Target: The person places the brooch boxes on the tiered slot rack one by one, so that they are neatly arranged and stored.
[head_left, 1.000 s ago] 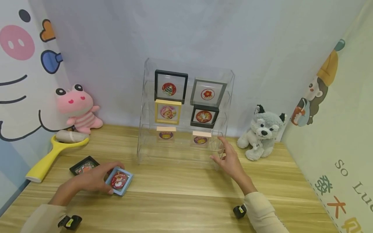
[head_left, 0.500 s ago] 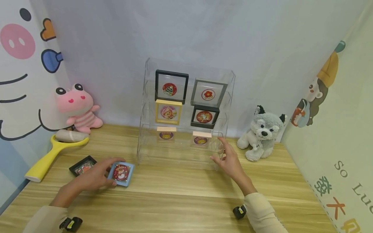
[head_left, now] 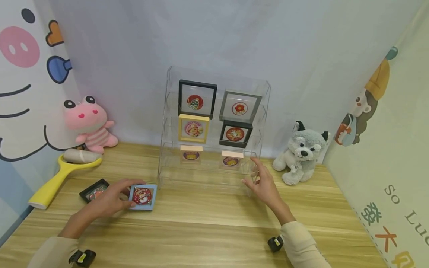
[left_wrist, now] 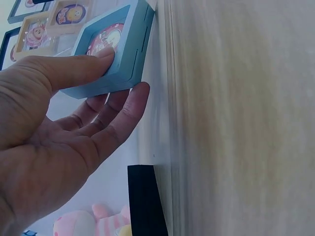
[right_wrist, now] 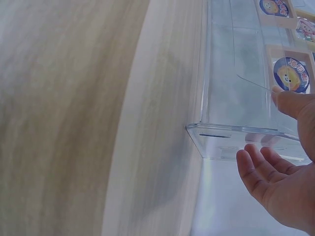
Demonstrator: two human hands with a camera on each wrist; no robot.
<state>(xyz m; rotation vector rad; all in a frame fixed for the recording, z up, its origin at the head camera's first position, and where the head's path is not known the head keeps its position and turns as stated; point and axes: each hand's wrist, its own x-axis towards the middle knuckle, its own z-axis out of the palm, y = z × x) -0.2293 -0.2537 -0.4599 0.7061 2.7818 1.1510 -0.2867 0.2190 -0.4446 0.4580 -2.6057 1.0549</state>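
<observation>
My left hand (head_left: 112,198) grips a square light-blue display frame (head_left: 152,197) by its left side. In the left wrist view the thumb presses on the front of the blue frame (left_wrist: 133,49), fingers behind it. The frame shows a round red badge with a snowman. My right hand (head_left: 263,183) holds the lower right side of a clear acrylic tiered stand (head_left: 207,183). In the right wrist view the thumb is at the stand's (right_wrist: 236,130) front and the fingers lie against its outer side. Six framed badges stand on its tiers, among them a yellow frame (head_left: 180,129).
A black frame (head_left: 88,190) lies beyond my left hand. Further left are a yellow-handled roller (head_left: 53,185) and a pink frog plush (head_left: 88,119). A grey dog plush (head_left: 301,150) sits right of the stand. A curtain hangs behind the wooden table (head_left: 201,238).
My left hand has moved the blue frame slightly right and away from me, turning it from tilted to nearly square. My right hand stays on the stand.
</observation>
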